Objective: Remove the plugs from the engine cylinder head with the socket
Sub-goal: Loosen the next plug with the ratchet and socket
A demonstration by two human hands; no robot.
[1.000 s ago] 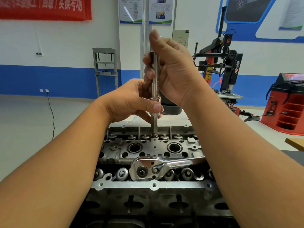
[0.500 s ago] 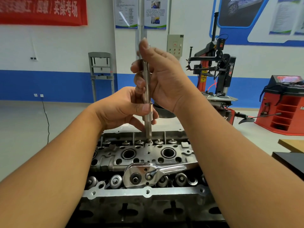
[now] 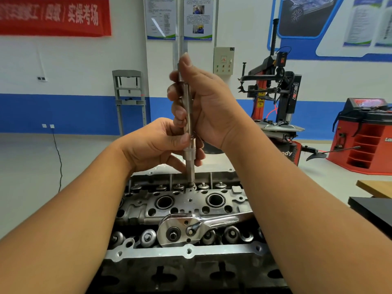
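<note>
Both hands clamp the upright socket (image 3: 189, 132): my right hand (image 3: 203, 107) high, left hand (image 3: 157, 145) low, tip seated on a plug (image 3: 191, 185) atop the cylinder head (image 3: 191, 201). Mid-loosening; next needs steady turning.

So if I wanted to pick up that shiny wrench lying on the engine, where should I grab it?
Probably by its long handle, coming down from above on the right. The ratchet wrench lies flat across the cylinder head, and the handle is slim enough to wrap fingers around. Its round head is wide and rests among valve springs, harder to grasp. The handle's far end is hidden behind the right forearm.
</note>
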